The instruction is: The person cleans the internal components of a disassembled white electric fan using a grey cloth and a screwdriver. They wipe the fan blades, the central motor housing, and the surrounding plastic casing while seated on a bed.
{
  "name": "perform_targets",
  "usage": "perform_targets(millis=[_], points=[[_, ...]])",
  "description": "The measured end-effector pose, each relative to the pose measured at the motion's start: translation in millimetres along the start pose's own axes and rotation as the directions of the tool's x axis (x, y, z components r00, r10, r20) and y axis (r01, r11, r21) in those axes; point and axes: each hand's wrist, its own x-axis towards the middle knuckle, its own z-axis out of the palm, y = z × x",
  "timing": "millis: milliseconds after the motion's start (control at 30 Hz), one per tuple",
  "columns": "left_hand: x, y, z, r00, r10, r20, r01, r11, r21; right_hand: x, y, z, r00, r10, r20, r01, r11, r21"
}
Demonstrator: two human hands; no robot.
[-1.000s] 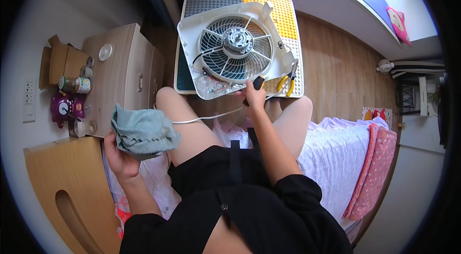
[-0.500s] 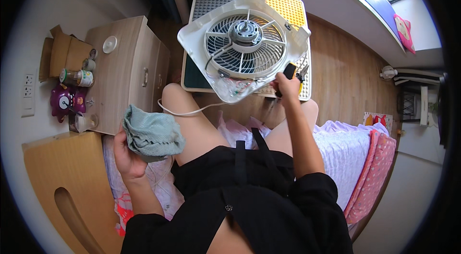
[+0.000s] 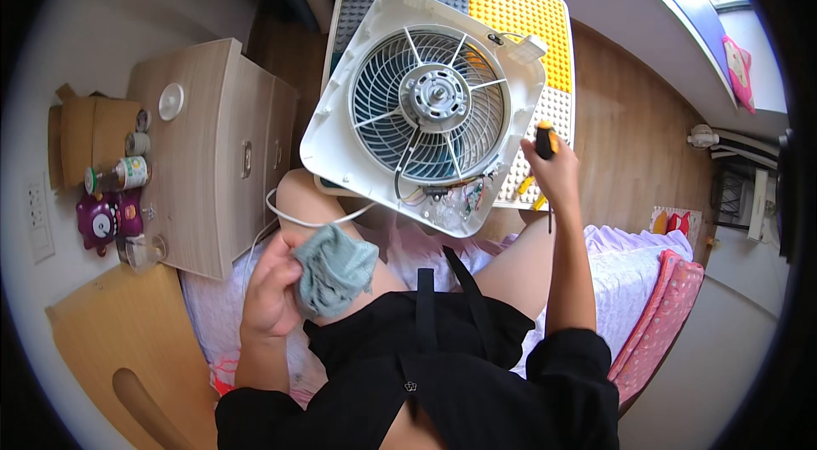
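My left hand is closed on a crumpled grey-green cloth, held over my left thigh. My right hand grips a screwdriver with a black and yellow handle; its thin shaft points back toward me under the hand. Between my hands and the far side lies an open white fan housing, its round grille and silver motor facing up. A small circuit board with wires sits in its near corner, partly under clear plastic. Yellow-handled tools lie beside my right hand.
The housing rests on a building-block table with grey, yellow and white studded areas. A white cord runs across my left thigh. At left stands a wooden cabinet with a jar; a folded pink blanket lies at right.
My left hand has brought the cloth inward to the right. The right hand with the screwdriver has moved right, away from the housing's edge. The housing appears turned and nearer to me.
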Motion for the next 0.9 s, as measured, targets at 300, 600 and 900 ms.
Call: perform_targets(millis=[300, 600, 900], points=[[59, 18, 31, 0.838, -0.388, 0.384, 0.381, 0.919, 0.096, -63, -54, -52, 0.885, -0.378, 0.272, -0.086, 0.442, 0.893], [110, 30, 70, 0.739, -0.543, 0.398, 0.505, 0.838, 0.206, -42, -81, -36, 0.512, -0.385, 0.768, -0.062, 0.875, 0.481], [148, 11, 49, 0.89, -0.326, 0.319, -0.093, 0.555, 0.826, -23, -88, -32, 0.741, -0.358, 0.568, 0.18, 0.921, 0.345]])
